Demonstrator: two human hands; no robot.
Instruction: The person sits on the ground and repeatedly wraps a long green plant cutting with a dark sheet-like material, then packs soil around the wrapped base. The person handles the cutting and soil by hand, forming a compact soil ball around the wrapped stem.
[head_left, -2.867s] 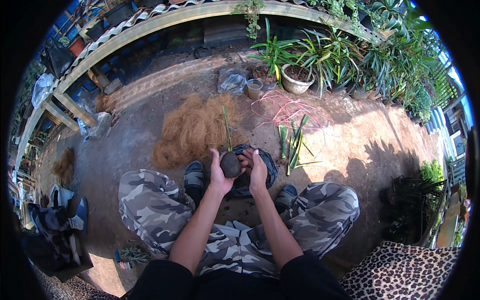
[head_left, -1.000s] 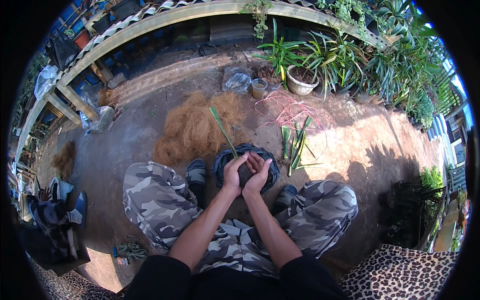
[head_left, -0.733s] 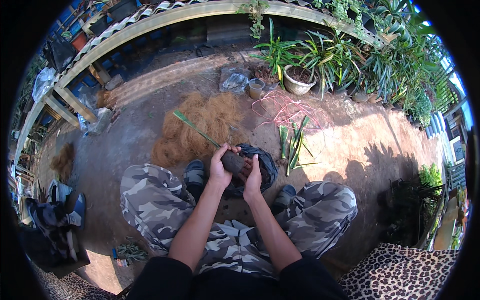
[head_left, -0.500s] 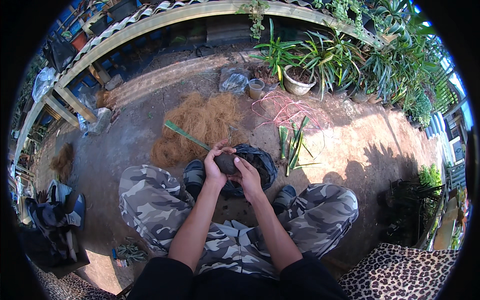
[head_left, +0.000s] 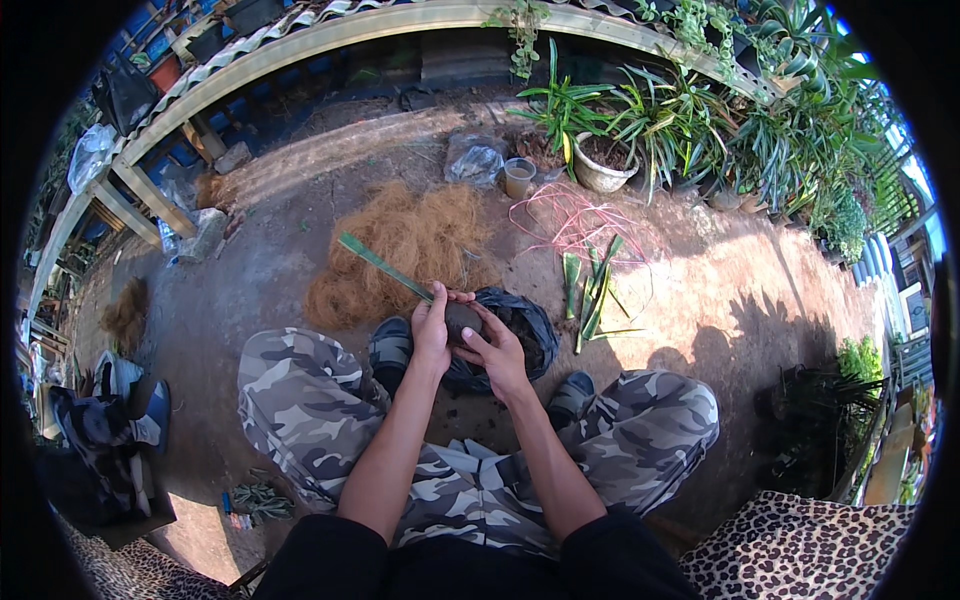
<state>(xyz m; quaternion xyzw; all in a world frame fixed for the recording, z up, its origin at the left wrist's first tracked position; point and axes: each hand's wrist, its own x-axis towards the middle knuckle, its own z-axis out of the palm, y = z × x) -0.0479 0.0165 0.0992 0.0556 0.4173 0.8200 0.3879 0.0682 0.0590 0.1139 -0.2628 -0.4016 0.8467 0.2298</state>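
Between my two palms sits a dark, rounded ball of soil (head_left: pixel 462 322). My left hand (head_left: pixel 432 328) wraps its left side, and my right hand (head_left: pixel 496 352) cups it from the right with the thumb across its near face. A long green leaf (head_left: pixel 383 266) sticks out from the ball past my left fingers, toward the upper left. Just beneath and to the right of my hands, a black plastic bag (head_left: pixel 533 330) lies open with dark soil in it. Beyond my hands spreads a heap of brown fibre (head_left: pixel 405 240).
Pink string (head_left: pixel 575 222) lies tangled on the ground, with cut green leaves (head_left: pixel 597 290) nearer to me. Farther back are a plastic cup (head_left: pixel 519 177), a clear plastic bag (head_left: pixel 475 163) and a white plant pot (head_left: pixel 601 174). Another person's foot (head_left: pixel 153 415) shows at left.
My fingers have shifted around the soil ball, and my right thumb has come lower on it. The ball has turned slightly; the leaf still points to the upper left.
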